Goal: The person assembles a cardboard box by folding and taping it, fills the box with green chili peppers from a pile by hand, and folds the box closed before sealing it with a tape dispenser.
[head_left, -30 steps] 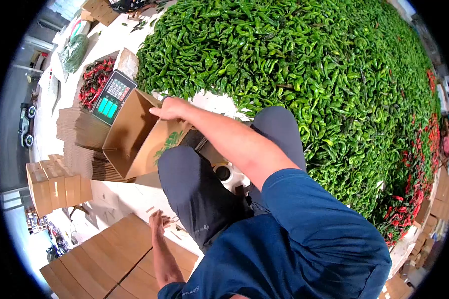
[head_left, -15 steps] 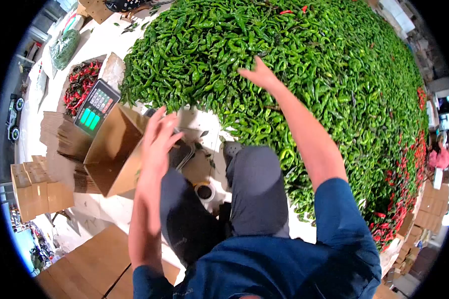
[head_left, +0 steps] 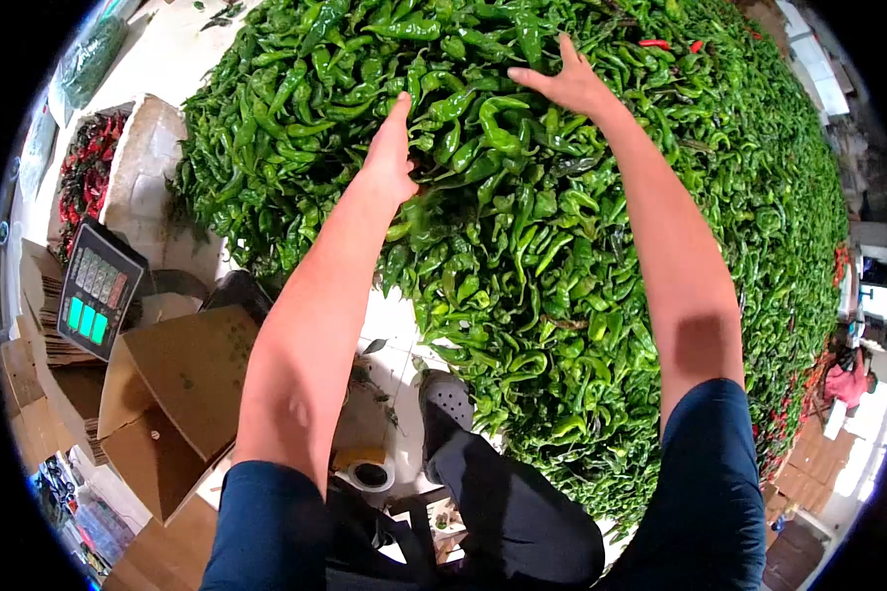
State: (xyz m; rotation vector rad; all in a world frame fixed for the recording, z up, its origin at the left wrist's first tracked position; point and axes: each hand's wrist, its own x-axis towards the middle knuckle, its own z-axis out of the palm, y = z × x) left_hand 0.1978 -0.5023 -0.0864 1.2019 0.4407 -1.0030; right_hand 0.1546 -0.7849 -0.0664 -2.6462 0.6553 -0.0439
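A big heap of green chili peppers (head_left: pixel 562 256) lies ahead of me, with both my arms stretched over it. My left hand (head_left: pixel 392 158) is at the heap's near left part, its fingers extended and partly among the peppers. Farther right, my right hand (head_left: pixel 574 87) has its thumb and a finger spread apart, its other fingers hidden or sunk toward the peppers. Several glossy green peppers (head_left: pixel 463 123) lie between the two hands. Neither hand visibly grips a pepper.
At left stand an open cardboard box (head_left: pixel 182 364) and a scale display (head_left: pixel 102 286) with green digits. Behind them is a container of red peppers (head_left: pixel 89 167). A roll of tape (head_left: pixel 370 475) lies near my shoe (head_left: pixel 448 399). A person in pink (head_left: pixel 846 384) is far right.
My left hand has moved from above the cardboard box to the pepper heap. The right hand has reached farther forward. My view has shifted toward the heap.
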